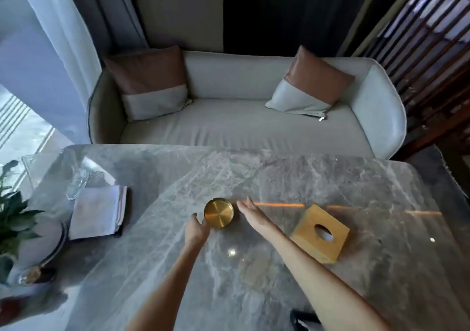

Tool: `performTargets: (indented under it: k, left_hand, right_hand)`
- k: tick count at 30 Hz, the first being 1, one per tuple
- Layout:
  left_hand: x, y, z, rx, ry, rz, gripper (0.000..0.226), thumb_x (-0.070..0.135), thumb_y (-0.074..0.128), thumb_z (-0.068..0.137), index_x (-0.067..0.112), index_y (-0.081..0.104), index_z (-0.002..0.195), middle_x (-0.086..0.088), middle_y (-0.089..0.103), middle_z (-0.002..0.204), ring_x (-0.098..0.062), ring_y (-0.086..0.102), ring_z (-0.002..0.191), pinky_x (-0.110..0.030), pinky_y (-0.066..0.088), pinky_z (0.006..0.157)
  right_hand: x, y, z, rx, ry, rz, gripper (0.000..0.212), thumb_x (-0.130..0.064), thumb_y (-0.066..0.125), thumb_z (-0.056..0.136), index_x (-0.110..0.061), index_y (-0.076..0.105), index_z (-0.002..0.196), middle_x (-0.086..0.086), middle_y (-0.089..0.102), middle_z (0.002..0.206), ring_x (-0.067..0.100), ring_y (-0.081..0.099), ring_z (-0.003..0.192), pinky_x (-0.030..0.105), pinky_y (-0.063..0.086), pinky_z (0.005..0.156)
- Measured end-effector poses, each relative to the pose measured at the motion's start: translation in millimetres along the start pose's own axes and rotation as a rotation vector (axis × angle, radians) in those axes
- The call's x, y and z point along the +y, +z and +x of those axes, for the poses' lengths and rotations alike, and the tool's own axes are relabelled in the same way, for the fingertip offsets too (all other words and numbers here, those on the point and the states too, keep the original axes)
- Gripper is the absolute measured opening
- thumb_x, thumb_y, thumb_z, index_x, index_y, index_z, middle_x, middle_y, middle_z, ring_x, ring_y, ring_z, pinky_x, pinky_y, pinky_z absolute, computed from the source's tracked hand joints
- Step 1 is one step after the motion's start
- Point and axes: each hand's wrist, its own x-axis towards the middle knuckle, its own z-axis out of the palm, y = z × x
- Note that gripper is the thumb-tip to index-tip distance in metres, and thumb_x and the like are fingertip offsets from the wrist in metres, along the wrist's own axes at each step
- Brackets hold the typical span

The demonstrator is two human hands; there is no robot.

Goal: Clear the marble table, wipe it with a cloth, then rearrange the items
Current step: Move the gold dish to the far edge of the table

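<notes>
Marble table (292,178) seen before pale sofa (241,117) with two cushions. Gold tin (218,212) set near table centre. Left hand (197,230) placed at tin's near-left edge, fingers loosely curved, touching or just short: cannot be told. Right hand (250,211) held flat, fingers straight, just right of tin, nothing grasped. Wooden tissue box (320,232) at right, folded cloth (98,211) on dark folder at left.
</notes>
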Motion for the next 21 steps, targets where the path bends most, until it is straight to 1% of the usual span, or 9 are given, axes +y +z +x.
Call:
performTargets:
  k: [2, 3, 6, 8, 10, 12, 16, 19, 21]
  left_hand:
    - [0.7, -0.7, 8.1, -0.023, 0.017, 0.012, 0.053, 0.02, 0.052, 0.092, -0.002, 0.04, 0.139, -0.019, 0.053, 0.134, -0.035, 0.051, 0.125, -0.037, 0.043, 0.098]
    - [-1.0, 0.6, 13.6, -0.043, 0.043, 0.008, 0.044, 0.016, 0.054, 0.089, -0.004, 0.05, 0.128, -0.018, 0.061, 0.117, -0.036, 0.058, 0.112, -0.038, 0.047, 0.089]
    - [-17.8, 11.0, 32.2, -0.073, 0.09, -0.032, 0.025, 0.017, 0.053, 0.07, 0.0, 0.063, 0.085, -0.017, 0.064, 0.074, -0.034, 0.061, 0.067, -0.051, 0.054, 0.066]
    - [-25.9, 15.6, 40.1, -0.115, 0.085, -0.07, 0.032, 0.023, 0.05, 0.066, 0.006, 0.066, 0.088, -0.021, 0.069, 0.079, -0.034, 0.065, 0.072, -0.045, 0.054, 0.067]
    - [-21.7, 16.8, 36.5, -0.14, 0.082, -0.098, 0.034, 0.023, 0.051, 0.066, 0.007, 0.068, 0.091, -0.023, 0.07, 0.088, -0.024, 0.063, 0.071, -0.036, 0.051, 0.063]
    - [-9.0, 18.6, 30.5, -0.128, 0.103, -0.083, 0.033, 0.022, 0.052, 0.066, 0.009, 0.071, 0.091, -0.018, 0.072, 0.084, -0.019, 0.061, 0.069, -0.033, 0.049, 0.063]
    - [51.8, 46.1, 22.2, -0.164, 0.216, -0.093, 0.023, 0.022, 0.055, 0.073, 0.01, 0.07, 0.085, -0.002, 0.062, 0.068, -0.016, 0.052, 0.068, -0.029, 0.04, 0.062]
    - [125.4, 103.2, 15.2, -0.194, 0.279, -0.128, 0.055, 0.05, 0.051, 0.06, 0.008, 0.071, 0.089, -0.006, 0.063, 0.073, -0.015, 0.056, 0.078, -0.031, 0.042, 0.069]
    - [169.3, 161.4, 14.7, -0.243, 0.278, -0.131, 0.066, 0.053, 0.051, 0.062, 0.003, 0.07, 0.1, -0.023, 0.071, 0.095, -0.03, 0.066, 0.097, -0.036, 0.05, 0.081]
  right_hand:
    - [-12.9, 16.3, 7.3, 0.011, 0.084, 0.071, 0.082, -0.062, 0.034, 0.097, -0.024, -0.008, 0.156, -0.002, 0.006, 0.165, 0.021, 0.008, 0.153, 0.04, 0.009, 0.122]
    - [-15.7, 22.2, 11.0, 0.0, 0.117, 0.059, 0.085, -0.068, 0.032, 0.094, -0.028, -0.01, 0.156, -0.002, 0.004, 0.165, 0.022, 0.007, 0.153, 0.044, 0.008, 0.122]
    - [0.6, 36.3, 36.3, -0.035, 0.18, 0.094, 0.12, -0.101, 0.031, 0.058, -0.038, -0.002, 0.155, -0.004, 0.001, 0.166, 0.022, 0.007, 0.153, 0.05, 0.007, 0.124]
    - [15.9, 40.4, 49.9, -0.061, 0.2, 0.131, 0.122, -0.102, 0.03, 0.054, -0.038, 0.006, 0.155, -0.004, 0.003, 0.166, 0.021, 0.009, 0.152, 0.05, 0.009, 0.124]
    - [5.7, 39.1, 33.4, -0.079, 0.176, 0.159, 0.101, -0.091, 0.027, 0.073, -0.035, 0.01, 0.155, -0.004, 0.006, 0.165, 0.021, 0.012, 0.152, 0.048, 0.011, 0.125]
    - [0.2, 25.7, 23.2, -0.059, 0.136, 0.186, 0.09, -0.085, 0.028, 0.081, -0.034, 0.015, 0.155, -0.004, 0.009, 0.165, 0.021, 0.016, 0.151, 0.046, 0.013, 0.125]
    - [-3.8, -40.4, 26.2, 0.048, 0.037, 0.277, 0.112, -0.099, 0.035, 0.057, -0.035, 0.034, 0.15, -0.009, 0.024, 0.161, 0.012, 0.025, 0.148, 0.042, 0.02, 0.124]
    - [-14.6, -126.2, 1.6, 0.102, 0.009, 0.341, 0.097, -0.093, 0.031, 0.071, -0.034, 0.039, 0.148, -0.01, 0.041, 0.151, 0.013, 0.037, 0.142, 0.043, 0.029, 0.119]
    - [-3.2, -191.2, -11.9, 0.17, 0.0, 0.406, 0.087, -0.088, 0.033, 0.075, -0.038, 0.041, 0.145, -0.009, 0.045, 0.145, 0.016, 0.042, 0.139, 0.048, 0.034, 0.115]
